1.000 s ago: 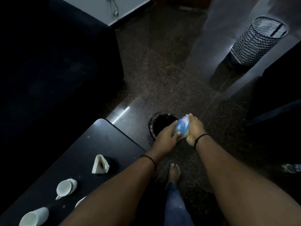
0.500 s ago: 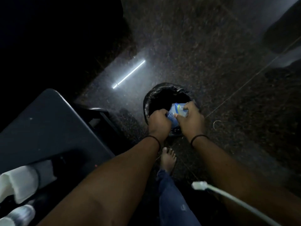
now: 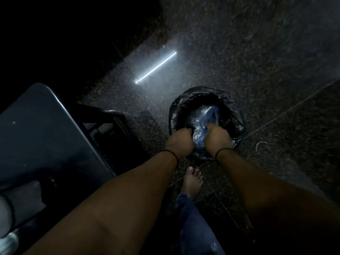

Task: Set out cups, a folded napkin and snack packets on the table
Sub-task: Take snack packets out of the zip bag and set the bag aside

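Observation:
A shiny blue and silver snack packet (image 3: 203,119) is held over the mouth of a small bin lined with a black bag (image 3: 177,105) on the floor. My left hand (image 3: 179,140) grips the packet's left edge with curled fingers. My right hand (image 3: 217,138) grips its right side, fingers curled down into the bin. The dark table (image 3: 36,135) is at the left. A white napkin (image 3: 4,218) and part of a white cup (image 3: 9,243) show at the table's bottom left corner, cut off by the frame.
A dark speckled stone floor (image 3: 239,52) stretches ahead, with a bright strip of reflected light (image 3: 155,68). A dark rack (image 3: 108,124) sits under the table's end. My bare foot (image 3: 192,181) stands just behind the bin. A thin white loop (image 3: 260,146) lies on the floor at right.
My view tipped down and closer to the bin. Both hands lowered the packet from above the bin into its mouth, and the packet now looks spread wider between them.

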